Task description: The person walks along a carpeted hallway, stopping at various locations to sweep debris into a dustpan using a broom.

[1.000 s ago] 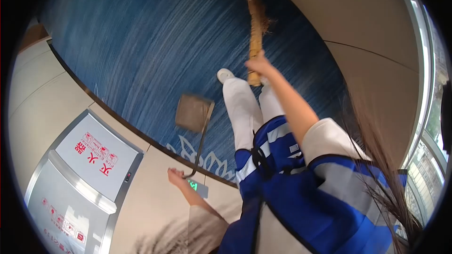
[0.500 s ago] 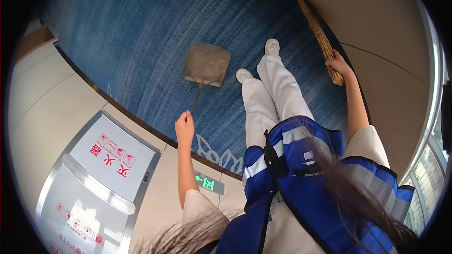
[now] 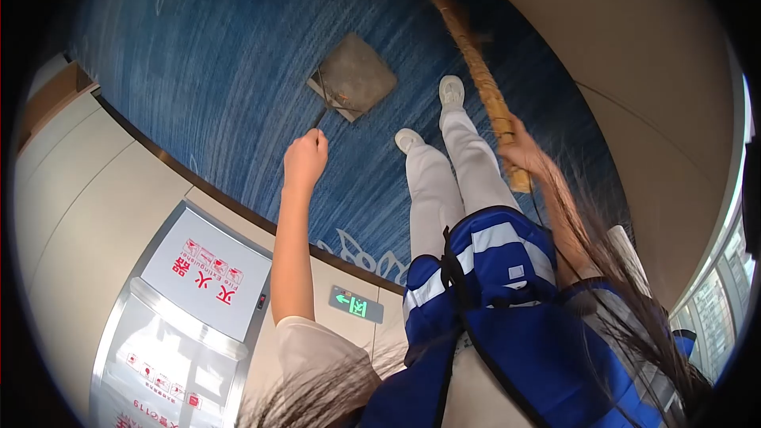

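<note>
My left hand (image 3: 306,158) is closed around the thin handle of a metal dustpan (image 3: 363,71), which is out in front over the blue carpet. A small orange-brown bit lies near the dustpan's back edge, too small to name. In my right hand (image 3: 526,152) is a bundled-straw broom (image 3: 481,71), gripped near its thick tied end. Its far end points forward and is blurred. The broom is to the right of the dustpan and apart from it. Whether the dustpan touches the carpet, I cannot tell.
My white shoes (image 3: 451,93) stand on the patterned blue carpet (image 3: 230,71). A fire extinguisher cabinet (image 3: 212,269) and a green exit sign (image 3: 356,304) are along the left wall. A beige wall (image 3: 634,47) curves along the right, with windows (image 3: 717,285) behind.
My right hand has swung the broom leftward from beside the right wall. The dustpan has turned and shifted slightly forward, with my left hand moving forward too.
</note>
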The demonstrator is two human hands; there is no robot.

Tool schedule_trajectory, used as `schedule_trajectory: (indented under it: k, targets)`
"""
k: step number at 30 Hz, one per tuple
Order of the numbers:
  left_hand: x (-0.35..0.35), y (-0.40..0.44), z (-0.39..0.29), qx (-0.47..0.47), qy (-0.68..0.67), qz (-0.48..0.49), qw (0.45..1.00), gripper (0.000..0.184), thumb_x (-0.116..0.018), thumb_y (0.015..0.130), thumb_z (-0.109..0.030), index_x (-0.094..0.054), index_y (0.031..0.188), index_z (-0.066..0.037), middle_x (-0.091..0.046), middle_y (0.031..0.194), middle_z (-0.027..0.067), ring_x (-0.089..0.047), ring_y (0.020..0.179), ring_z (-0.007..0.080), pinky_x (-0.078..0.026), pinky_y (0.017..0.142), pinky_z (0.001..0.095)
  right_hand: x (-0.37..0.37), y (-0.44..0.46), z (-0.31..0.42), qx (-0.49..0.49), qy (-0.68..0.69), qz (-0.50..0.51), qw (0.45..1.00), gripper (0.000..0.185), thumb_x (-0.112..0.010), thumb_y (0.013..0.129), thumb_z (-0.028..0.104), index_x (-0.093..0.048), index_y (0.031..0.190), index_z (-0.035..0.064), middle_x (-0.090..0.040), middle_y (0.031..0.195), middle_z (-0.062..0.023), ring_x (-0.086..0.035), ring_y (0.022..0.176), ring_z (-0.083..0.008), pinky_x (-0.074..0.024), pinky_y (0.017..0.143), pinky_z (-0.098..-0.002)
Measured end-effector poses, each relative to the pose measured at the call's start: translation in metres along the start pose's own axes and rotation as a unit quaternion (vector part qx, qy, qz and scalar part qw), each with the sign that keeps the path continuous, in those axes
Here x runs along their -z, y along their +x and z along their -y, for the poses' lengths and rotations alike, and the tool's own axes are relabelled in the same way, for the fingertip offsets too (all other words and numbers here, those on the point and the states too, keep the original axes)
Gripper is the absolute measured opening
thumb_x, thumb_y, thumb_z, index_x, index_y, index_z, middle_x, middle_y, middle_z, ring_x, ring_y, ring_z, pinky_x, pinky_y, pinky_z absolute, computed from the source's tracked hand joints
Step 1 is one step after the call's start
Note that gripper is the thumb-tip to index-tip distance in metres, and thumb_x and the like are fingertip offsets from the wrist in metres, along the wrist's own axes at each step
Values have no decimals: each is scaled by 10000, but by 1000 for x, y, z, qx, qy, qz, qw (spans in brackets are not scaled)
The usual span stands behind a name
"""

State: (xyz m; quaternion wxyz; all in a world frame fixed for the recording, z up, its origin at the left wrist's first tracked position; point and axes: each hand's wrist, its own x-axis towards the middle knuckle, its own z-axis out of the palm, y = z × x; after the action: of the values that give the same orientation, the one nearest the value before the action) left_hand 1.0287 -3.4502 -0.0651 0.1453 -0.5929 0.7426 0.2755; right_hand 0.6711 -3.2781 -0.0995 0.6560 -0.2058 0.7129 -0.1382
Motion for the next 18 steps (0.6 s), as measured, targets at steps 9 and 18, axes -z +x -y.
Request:
schedule_trajectory:
  k: [9,18]
  targets:
    - [30,67,5,251,-154,-68,953,566,-233,851,-511,-633,808,-113,-623,784,114,-568,817,301,-409,738,371,74,12,49,83,-200,-92,972,782,-561,646,60,-146,1303,-36,-462,1129,-273,-524,977,-304,-399,833,-307]
    - [31,71,2,327,-139,-128,926,491,-318,834,-451,-639,741,-92,-622,765,106,-575,782,298,-430,683,383,-73,14,92,-45,-167,-21,985,791,-554,665,142,-102,1306,40,-553,890,-243,-566,803,-368,-436,767,-346]
